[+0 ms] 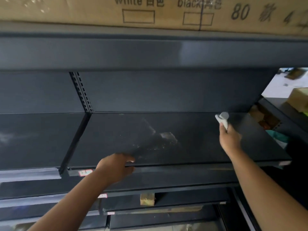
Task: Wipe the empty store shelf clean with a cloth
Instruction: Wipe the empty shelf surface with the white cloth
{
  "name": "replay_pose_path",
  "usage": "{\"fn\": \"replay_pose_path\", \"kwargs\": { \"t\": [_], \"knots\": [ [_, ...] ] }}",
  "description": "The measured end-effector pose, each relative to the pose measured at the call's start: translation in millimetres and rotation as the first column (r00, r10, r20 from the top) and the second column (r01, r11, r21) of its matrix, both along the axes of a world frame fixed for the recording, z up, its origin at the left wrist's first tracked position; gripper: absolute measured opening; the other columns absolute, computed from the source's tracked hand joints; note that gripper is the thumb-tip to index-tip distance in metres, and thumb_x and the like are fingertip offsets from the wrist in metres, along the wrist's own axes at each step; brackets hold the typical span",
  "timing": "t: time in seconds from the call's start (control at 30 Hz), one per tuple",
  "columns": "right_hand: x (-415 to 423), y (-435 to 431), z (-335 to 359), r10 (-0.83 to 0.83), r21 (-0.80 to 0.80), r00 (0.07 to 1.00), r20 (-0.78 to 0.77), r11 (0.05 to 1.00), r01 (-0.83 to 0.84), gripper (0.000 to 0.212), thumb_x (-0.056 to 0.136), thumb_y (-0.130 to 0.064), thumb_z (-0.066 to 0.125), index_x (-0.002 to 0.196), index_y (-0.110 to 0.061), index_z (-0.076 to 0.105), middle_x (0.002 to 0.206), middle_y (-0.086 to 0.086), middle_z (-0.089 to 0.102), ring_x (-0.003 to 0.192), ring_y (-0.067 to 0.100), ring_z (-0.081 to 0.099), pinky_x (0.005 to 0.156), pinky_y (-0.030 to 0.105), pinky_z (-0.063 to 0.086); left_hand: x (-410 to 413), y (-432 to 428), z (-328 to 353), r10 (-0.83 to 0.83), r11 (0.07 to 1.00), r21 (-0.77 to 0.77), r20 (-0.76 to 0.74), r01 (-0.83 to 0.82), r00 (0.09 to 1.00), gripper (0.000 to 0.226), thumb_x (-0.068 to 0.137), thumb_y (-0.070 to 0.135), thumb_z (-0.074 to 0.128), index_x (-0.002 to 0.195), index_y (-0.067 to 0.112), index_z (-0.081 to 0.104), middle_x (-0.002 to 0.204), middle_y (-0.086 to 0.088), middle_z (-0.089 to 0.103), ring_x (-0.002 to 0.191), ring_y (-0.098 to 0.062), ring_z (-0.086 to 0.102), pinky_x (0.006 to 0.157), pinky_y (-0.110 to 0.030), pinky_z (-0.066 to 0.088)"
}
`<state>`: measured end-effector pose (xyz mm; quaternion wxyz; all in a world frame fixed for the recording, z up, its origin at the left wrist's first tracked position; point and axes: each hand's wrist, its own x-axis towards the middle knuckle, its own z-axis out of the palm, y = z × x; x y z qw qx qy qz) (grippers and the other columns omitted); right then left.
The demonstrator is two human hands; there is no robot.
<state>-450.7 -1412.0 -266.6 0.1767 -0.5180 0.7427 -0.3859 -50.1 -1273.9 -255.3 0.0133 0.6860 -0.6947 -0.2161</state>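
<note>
A dark empty shelf [191, 139] runs across the middle of the view, with dusty smears and pale specks near its centre. My right hand [230, 137] reaches over the shelf's right part and is shut on a small grey-white cloth [222, 118], which sticks out past my fingers near the back right corner. My left hand [116, 167] grips the shelf's front edge left of centre, thumb on top and fingers under the lip.
A cardboard box [150, 10] with printed text sits on the shelf above. A slotted upright [82, 92] and a bracket divide this shelf from the neighbouring one at left. Lower shelves [166, 202] with price tags lie below. Boxes [298, 97] stand at right.
</note>
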Motion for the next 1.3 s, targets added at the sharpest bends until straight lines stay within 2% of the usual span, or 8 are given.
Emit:
{"fn": "replay_pose_path", "kwargs": {
  "t": [0.37,0.53,0.63,0.73,0.9,1.03,1.13,1.3],
  "knots": [
    [241.0,45.8,-38.1,0.410,-0.004,0.808,-0.422,0.891,-0.454,0.025,0.089,-0.026,0.056,0.094,-0.005,0.070,0.090,0.023,0.070,0.080,0.041,0.063,0.070,0.042,0.048,89.1,30.2,-8.0,0.111,0.994,-0.038,0.185,-0.106,0.977,0.026,0.087,0.045,0.052,0.110,0.041,0.062,0.116,0.007,0.066,0.099,-0.018,0.064,0.084,-0.034,0.054],
    [338.5,60.2,-21.2,0.540,0.084,0.781,0.313,0.804,-0.589,0.036,0.097,-0.039,0.041,0.110,-0.014,0.063,0.097,0.005,0.067,0.091,0.024,0.059,0.080,0.030,0.042,94.7,31.7,-9.2,0.082,0.996,-0.039,0.183,-0.076,0.980,0.021,0.085,0.045,0.051,0.101,0.043,0.064,0.109,0.011,0.068,0.093,-0.016,0.065,0.081,-0.034,0.055],
    [342.9,53.0,-1.2,0.185,0.047,0.463,0.867,0.894,-0.446,0.032,0.096,-0.038,0.048,0.118,-0.016,0.057,0.105,0.000,0.062,0.102,0.021,0.057,0.090,0.032,0.043,95.0,30.8,-6.5,0.064,0.998,-0.028,0.191,-0.059,0.979,0.022,0.085,0.043,0.048,0.100,0.042,0.064,0.111,0.012,0.066,0.095,-0.016,0.063,0.082,-0.034,0.054],
    [301.8,40.7,19.8,0.111,-0.053,0.169,0.979,0.947,-0.316,0.030,0.094,-0.039,0.053,0.109,-0.015,0.060,0.108,0.010,0.069,0.098,0.028,0.067,0.087,0.047,0.053,93.9,31.3,-4.4,0.065,0.998,-0.014,0.198,-0.063,0.978,0.022,0.086,0.045,0.048,0.102,0.044,0.063,0.112,0.012,0.065,0.094,-0.016,0.062,0.080,-0.033,0.054],
    [196.5,31.8,45.1,0.188,-0.185,0.473,0.861,0.981,-0.052,0.027,0.094,-0.041,0.051,0.105,-0.019,0.062,0.103,0.005,0.070,0.092,0.027,0.067,0.079,0.041,0.055,93.7,31.5,-4.0,0.086,0.996,-0.021,0.170,-0.083,0.982,0.022,0.083,0.044,0.051,0.099,0.043,0.066,0.109,0.010,0.067,0.095,-0.017,0.063,0.080,-0.033,0.054],
    [130.3,47.7,30.8,0.071,-0.173,0.958,0.279,0.985,-0.023,0.040,0.092,-0.050,0.039,0.120,-0.026,0.055,0.093,-0.006,0.065,0.094,0.028,0.062,0.065,0.029,0.047,97.6,32.8,-5.5,0.105,0.994,-0.035,0.110,-0.101,0.988,0.022,0.081,0.044,0.052,0.096,0.045,0.067,0.105,0.012,0.069,0.090,-0.014,0.063,0.069,-0.028,0.050],
    [126.2,57.0,-5.4,0.078,-0.068,0.994,0.072,0.995,-0.074,0.042,0.098,-0.040,0.038,0.131,-0.017,0.050,0.115,0.013,0.065,0.105,0.035,0.058,0.085,0.037,0.045,101.3,37.2,-11.3,0.078,0.996,-0.048,0.112,-0.073,0.991,0.029,0.083,0.047,0.054,0.111,0.044,0.062,0.114,0.014,0.067,0.099,-0.014,0.063,0.080,-0.030,0.052],
    [215.5,85.8,-43.5,0.255,-0.029,0.884,-0.393,0.957,-0.289,0.028,0.091,-0.018,0.057,0.113,-0.002,0.063,0.092,0.021,0.066,0.078,0.040,0.062,0.066,0.041,0.047,127.0,50.4,-23.2,0.009,0.999,0.034,-0.105,-0.006,0.994,0.038,0.084,0.044,0.060,0.122,0.039,0.057,0.131,0.012,0.058,0.109,-0.013,0.058,0.096,-0.031,0.047]
  ]
}}
